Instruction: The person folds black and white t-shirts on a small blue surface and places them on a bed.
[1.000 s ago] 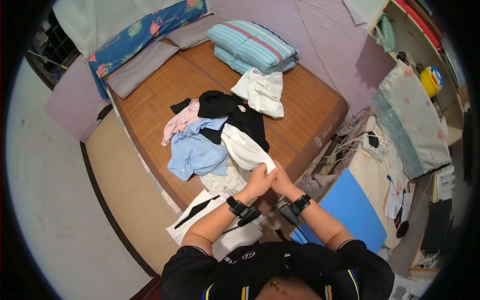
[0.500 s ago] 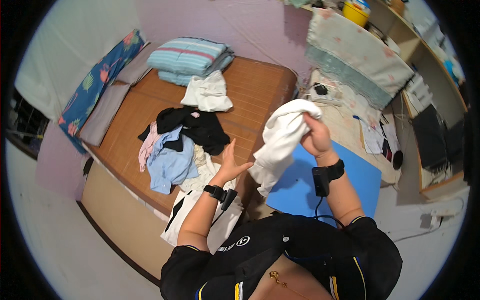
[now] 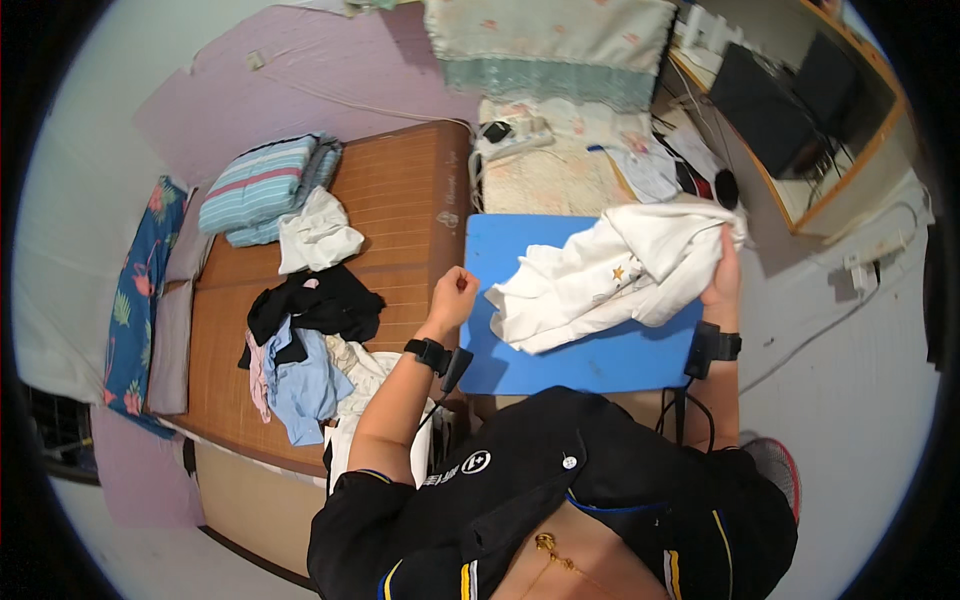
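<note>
Tabletop (image 3: 570, 370) blue beneath white garment (image 3: 620, 275); mattress (image 3: 400, 210) brown, wall (image 3: 330, 60) lilac.

White lettering (image 3: 441, 477), round emblem (image 3: 476, 462) on black shirt (image 3: 520, 435); pale script (image 3: 449, 178), logo (image 3: 447, 219) on brown mattress side (image 3: 438, 255).

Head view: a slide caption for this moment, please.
Right hand gripping a white garment over a blue tabletop, left hand apart from it.

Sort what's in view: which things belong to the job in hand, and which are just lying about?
In the job:
white garment, held in the right grip
blue tabletop below it
clothes pile on the bed, probably

Just lying about:
folded striped bedding
grey pillows
white papers beyond the tabletop
</note>
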Demonstrator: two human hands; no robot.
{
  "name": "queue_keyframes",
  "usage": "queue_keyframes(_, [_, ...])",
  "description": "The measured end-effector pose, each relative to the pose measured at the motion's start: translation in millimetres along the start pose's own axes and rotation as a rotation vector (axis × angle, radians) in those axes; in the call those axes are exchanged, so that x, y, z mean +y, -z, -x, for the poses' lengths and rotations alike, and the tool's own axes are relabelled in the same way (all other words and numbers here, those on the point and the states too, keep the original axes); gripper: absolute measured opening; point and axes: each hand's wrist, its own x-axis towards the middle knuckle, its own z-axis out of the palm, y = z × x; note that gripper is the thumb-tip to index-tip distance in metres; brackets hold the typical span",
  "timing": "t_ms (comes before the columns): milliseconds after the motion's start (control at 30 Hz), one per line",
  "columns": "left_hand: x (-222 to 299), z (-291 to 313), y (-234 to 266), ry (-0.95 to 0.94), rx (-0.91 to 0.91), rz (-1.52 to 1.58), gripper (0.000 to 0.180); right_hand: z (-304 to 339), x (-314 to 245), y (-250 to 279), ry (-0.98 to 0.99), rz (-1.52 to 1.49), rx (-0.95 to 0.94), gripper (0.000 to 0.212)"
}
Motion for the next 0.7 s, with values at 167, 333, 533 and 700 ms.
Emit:
queue_keyframes(167, [-8, 2, -45, 0.079, -0.098, -0.068, 0.022, 32, 36, 135, -0.262, 0.503, 0.431, 0.029])
queue_keyframes(333, [9, 13, -73, 0.133, -0.404, -0.397, 0.054, 52, 45, 179, -0.086, 1.343, 0.551, 0.036])
queue_keyframes(533, [-4, 29, -88, 0.151, -0.475, -0.542, 0.031, 40, 48, 132, 0.170, 1.889, 0.444, 0.044])
queue_keyframes(700, [16, 26, -79, -0.056, -0.346, -0.429, 0.022, 25, 78, 119, 0.081, 1.849, 0.143, 0.038])
